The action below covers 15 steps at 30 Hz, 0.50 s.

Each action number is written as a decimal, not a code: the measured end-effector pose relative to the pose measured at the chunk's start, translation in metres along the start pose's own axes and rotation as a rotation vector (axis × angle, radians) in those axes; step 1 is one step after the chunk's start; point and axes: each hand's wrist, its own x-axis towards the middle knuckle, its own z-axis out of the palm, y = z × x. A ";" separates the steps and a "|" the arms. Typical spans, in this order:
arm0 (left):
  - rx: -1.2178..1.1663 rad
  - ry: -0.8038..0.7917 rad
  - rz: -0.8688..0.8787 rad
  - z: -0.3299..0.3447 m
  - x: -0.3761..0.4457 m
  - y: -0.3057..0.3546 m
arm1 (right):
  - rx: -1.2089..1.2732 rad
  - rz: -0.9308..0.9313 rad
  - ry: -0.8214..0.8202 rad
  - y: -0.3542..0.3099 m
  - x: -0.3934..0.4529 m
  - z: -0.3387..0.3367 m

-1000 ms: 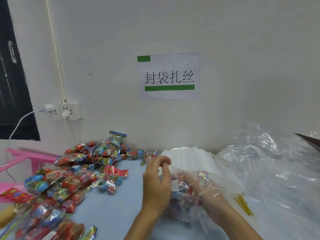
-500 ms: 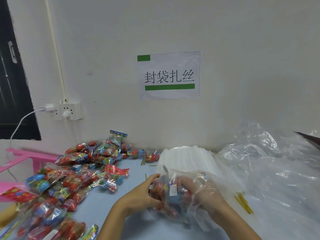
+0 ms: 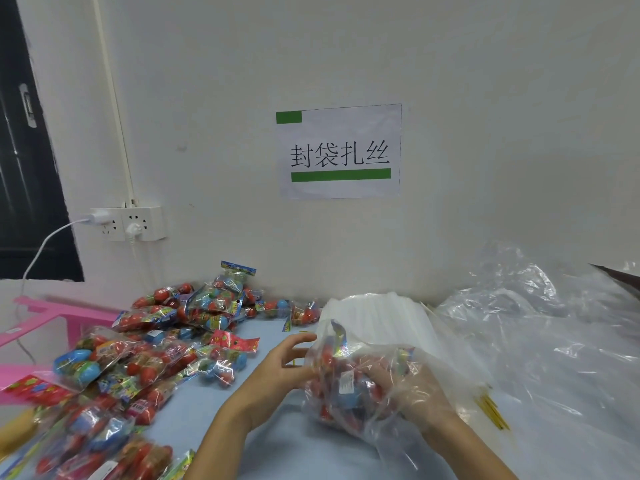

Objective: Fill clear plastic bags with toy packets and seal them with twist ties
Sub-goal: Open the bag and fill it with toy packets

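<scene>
Clear plastic bag [image 3: 349, 382] sits on the blue tabletop [image 3: 277, 445], partly filled with red and blue toy packets; use it as the reference. Left hand [image 3: 277, 372] is at the bag's left side, fingers loosely curled, upper fingertips touching the film near the bag's mouth; can't tell whether it actually pinches the plastic. Right hand [image 3: 412, 393] is inside or behind the bag's film, seen through it, fingers curled around the packets in the bag. Loose pile of toy packets [image 3: 156, 348] lies left of the bag, running from the wall down to the near-left edge of the view. Stack of flat white-looking bags [image 3: 377, 317] is right behind the bag. Yellow twist ties [image 3: 491, 410] lie right of the bag, near but apart from it. Heap of crumpled clear plastic sheeting [image 3: 547, 341] is further right of the bag. Pink plastic frame [image 3: 52, 317] sits far left, beyond the packet pile. On the wall above the bag: paper sign [image 3: 339, 150] with green bars and the text 封袋扎丝; up-left of the bag, a wall socket [image 3: 135, 223] with white plugs in it.
</scene>
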 end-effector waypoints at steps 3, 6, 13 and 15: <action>-0.103 0.017 -0.011 0.003 0.002 0.003 | -0.101 -0.148 -0.126 -0.009 0.001 -0.003; -0.057 0.035 0.020 0.005 0.003 0.004 | -0.298 -0.299 -0.125 0.006 0.003 0.013; -0.079 0.125 -0.017 0.008 0.007 -0.002 | -0.243 -0.415 0.167 -0.008 -0.005 0.024; -0.044 0.151 -0.007 0.013 0.006 -0.002 | -0.264 -0.421 0.177 -0.011 -0.012 0.027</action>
